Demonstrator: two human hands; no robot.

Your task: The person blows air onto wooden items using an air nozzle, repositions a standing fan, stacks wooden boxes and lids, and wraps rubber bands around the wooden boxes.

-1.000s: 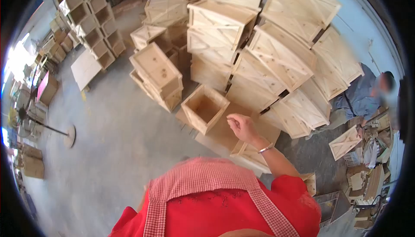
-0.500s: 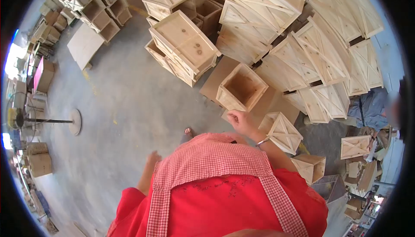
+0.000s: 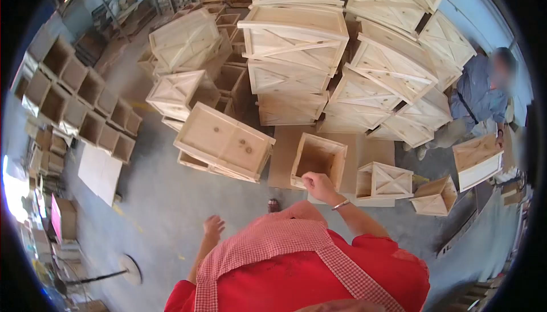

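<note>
Head view: open box (image 3: 319, 154) upright on cardboard (image 3: 280, 161), below the stacked crates. Hands well apart: right hand (image 3: 320, 187) curled at box's near rim, contact or grip can't tell; left hand (image 3: 213, 226) loosely open, nothing in it, over floor (image 3: 165, 215). Handling, my judgement: both hands, opposite walls, keep level. No brands, labels or writing legible.

No readable text, labels, numbers or signs anywhere.
</note>
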